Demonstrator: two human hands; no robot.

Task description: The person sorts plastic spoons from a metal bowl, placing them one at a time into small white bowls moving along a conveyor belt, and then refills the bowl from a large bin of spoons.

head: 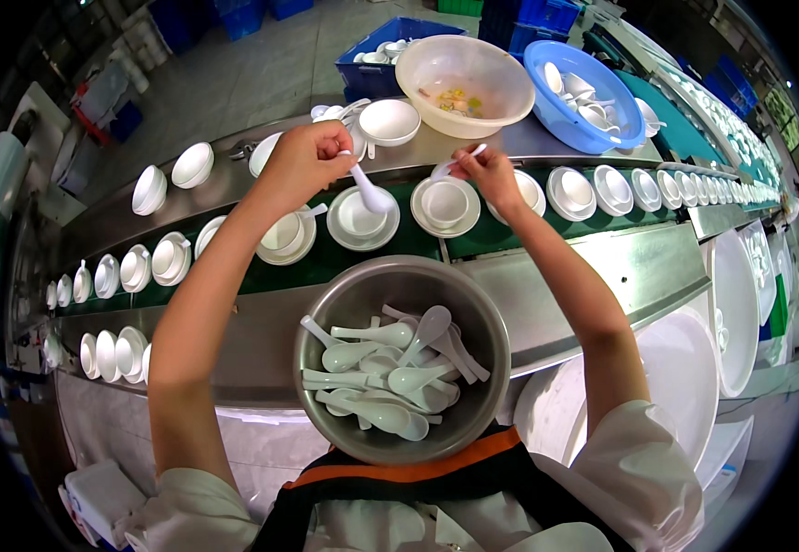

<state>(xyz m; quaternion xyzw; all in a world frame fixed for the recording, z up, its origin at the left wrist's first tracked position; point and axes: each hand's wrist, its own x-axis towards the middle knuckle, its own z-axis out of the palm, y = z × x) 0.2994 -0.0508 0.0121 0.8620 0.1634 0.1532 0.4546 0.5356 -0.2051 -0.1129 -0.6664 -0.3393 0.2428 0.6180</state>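
Observation:
My left hand (323, 160) grips the handle of a white soup spoon (370, 190), whose bowl hangs over a white bowl on a plate (363, 219). In my right hand (484, 169) is another white spoon (444, 168), just above the far rim of the neighbouring bowl (445, 203) and plate. These place settings stand in a row on a green conveyor belt (399, 246). Close to my body, a steel basin (493, 331) holds many loose white spoons (379, 372). A setting (285, 234) left of my left hand's spoon has a spoon across it.
Behind the belt, a steel ledge (227, 172) bears white bowls (389, 123), a cloudy plastic basin (465, 83) with scraps and a blue basin (582, 96) of crockery. A blue crate (399, 31) stands beyond. Stacked bowls (113, 353) sit at near left, large white tubs (675, 379) at right.

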